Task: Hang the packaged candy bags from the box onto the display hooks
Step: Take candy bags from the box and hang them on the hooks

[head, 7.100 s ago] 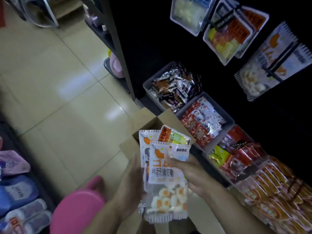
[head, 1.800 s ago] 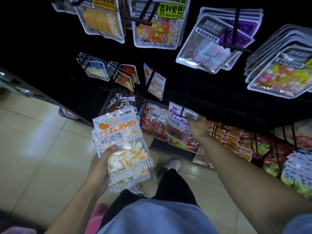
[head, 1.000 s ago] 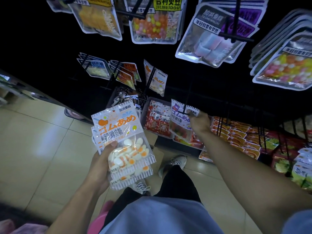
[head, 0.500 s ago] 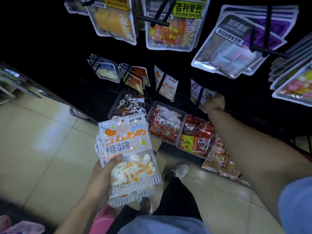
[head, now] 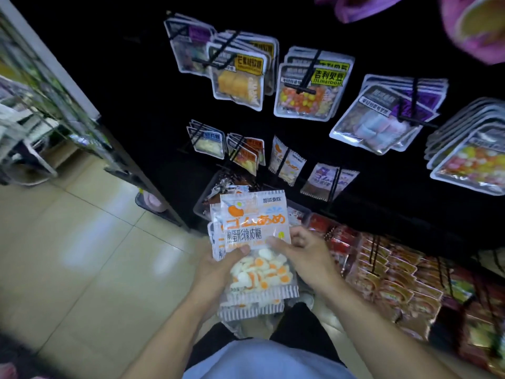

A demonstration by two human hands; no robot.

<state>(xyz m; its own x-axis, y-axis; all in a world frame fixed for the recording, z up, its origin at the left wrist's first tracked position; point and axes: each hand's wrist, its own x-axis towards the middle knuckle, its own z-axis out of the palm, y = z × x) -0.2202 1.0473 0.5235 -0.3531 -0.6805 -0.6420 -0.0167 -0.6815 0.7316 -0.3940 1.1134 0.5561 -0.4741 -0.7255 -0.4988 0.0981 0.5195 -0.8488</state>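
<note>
Apparently, candy bags (head: pixel 255 236) between fingers (head: pixel 276 243).

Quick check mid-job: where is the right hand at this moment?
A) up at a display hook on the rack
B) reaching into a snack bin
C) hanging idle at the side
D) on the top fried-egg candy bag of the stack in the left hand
D: the right hand pinches the top candy bag of the stack that the left hand holds.

left hand (head: pixel 216 269) gripping, right hand (head: pixel 303 253) pinching
</note>
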